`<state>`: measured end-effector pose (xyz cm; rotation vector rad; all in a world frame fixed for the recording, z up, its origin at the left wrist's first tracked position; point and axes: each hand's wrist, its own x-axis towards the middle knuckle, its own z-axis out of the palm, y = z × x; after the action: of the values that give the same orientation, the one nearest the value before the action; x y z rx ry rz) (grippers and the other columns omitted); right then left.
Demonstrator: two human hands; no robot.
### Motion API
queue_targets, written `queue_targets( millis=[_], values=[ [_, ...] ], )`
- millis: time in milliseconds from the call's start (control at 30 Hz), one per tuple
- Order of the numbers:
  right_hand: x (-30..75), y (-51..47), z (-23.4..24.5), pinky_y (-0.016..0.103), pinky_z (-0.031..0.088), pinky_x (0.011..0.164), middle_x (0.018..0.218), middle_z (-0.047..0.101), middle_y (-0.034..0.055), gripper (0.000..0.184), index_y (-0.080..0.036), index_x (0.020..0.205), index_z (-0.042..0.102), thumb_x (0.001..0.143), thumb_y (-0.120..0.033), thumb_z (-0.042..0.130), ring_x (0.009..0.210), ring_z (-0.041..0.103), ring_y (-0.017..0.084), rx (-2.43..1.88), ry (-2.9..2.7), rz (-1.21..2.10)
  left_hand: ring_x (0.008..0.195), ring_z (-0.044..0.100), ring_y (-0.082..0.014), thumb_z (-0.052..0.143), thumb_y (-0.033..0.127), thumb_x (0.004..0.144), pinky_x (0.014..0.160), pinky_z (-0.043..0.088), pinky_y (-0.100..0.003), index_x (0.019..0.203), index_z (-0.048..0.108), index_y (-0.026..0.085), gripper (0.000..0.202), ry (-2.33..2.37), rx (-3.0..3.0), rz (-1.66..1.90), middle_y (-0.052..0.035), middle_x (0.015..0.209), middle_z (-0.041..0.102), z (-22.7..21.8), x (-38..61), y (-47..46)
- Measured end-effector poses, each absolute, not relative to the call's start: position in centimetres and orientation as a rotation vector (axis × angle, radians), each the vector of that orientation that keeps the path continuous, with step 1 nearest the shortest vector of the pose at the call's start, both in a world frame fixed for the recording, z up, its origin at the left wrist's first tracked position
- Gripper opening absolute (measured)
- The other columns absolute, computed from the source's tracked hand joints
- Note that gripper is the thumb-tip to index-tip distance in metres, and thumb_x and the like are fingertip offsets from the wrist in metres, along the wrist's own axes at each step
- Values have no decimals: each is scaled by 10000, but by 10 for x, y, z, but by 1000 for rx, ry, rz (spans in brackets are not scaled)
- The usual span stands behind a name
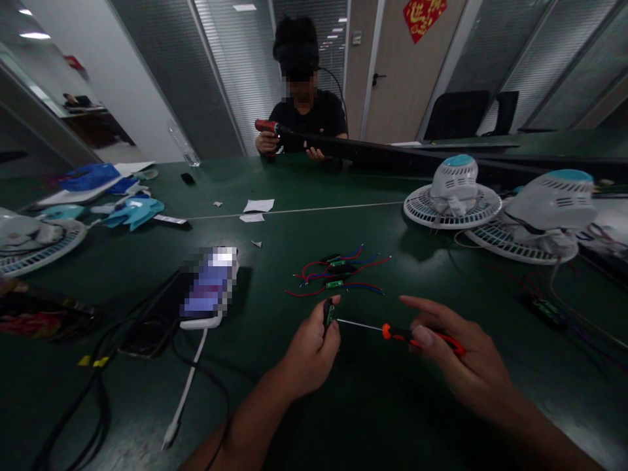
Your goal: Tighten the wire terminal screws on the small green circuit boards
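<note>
Between its thumb and fingers, my left hand [310, 350] grips a small green circuit board [330, 314] with a dark casing. My right hand [458, 350] is closed around the red and black handle of a screwdriver [400, 332], with the index finger stretched out above it. The thin metal shaft points left, and its tip is at the circuit board or very close to it; exact contact cannot be made out. Just beyond my hands, several similar boards [335, 284] with red and blue wires lie on the green table [373, 405].
White fan parts [452, 196] stand at the right, another fan part [42, 242] at the left. A lit phone [209, 288], a white cable [189, 386] and black cables lie left of my hands. Across the table, a person [309, 114] holds a red power tool [266, 126].
</note>
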<state>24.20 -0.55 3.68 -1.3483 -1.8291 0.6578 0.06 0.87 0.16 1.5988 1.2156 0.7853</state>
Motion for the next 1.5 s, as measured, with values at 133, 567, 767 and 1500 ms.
queue_targets(
  millis=[133,567,767,1500],
  values=[
    [242,-4,36,257,441,367,473,640,-27,400,-220,1197,730,1019,-393,415,381,606,157,-1402,-1822,658,634,513,-151,410,295,990,619,407,-273,1450,394,85,506,1208,1578,787,24,716,515,0,1,8],
    [243,-4,37,291,498,438,560,705,-22,332,-222,1239,668,956,-334,536,451,662,173,-1398,-1841,637,619,516,-143,416,305,993,612,406,-269,1453,395,91,509,1205,1583,786,35,703,519,0,1,9],
    [243,-5,37,291,502,458,678,754,2,332,-224,1247,632,940,-327,559,489,678,167,-1367,-1835,612,651,537,-159,390,304,993,639,434,-286,1454,396,88,509,1211,1619,787,20,719,533,2,0,9],
    [245,-6,29,257,492,424,663,737,-23,318,-249,1263,644,970,-348,567,451,661,145,-1381,-1797,592,628,523,-151,375,265,999,615,422,-281,1434,398,69,479,1185,1649,774,25,707,532,3,1,9]
  ],
)
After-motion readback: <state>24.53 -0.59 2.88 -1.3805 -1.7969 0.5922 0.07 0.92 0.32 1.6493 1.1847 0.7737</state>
